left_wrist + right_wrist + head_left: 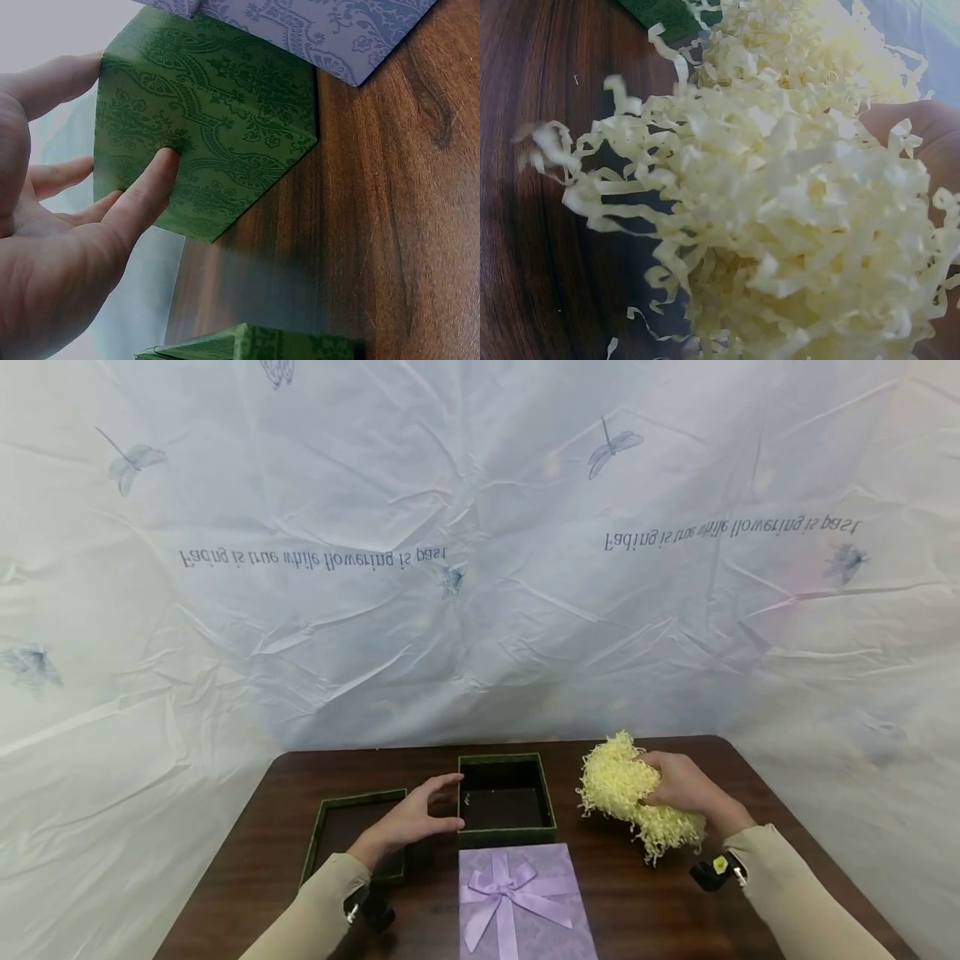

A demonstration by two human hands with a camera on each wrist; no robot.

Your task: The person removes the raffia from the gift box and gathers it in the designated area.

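A clump of pale yellow shredded paper (611, 781) hangs from my right hand (678, 785), which grips it to the right of the box; in the right wrist view the shreds (802, 202) hide most of the fingers. The green patterned box (506, 835) stands with its dark inside facing up and a few small scraps in it. My left hand (412, 814) is at its left side, fingers spread and fairly straight. In the left wrist view those fingertips (166, 159) touch the green box wall (217, 135).
In front of the green box lies a lilac gift box (525, 902) with a ribbon bow. A green-edged lid or tray (322, 839) lies left, partly under my left arm. All stand on a dark wooden table (247, 860), with a pale printed sheet (480, 635) behind. Loose shreds (613, 346) are on the wood.
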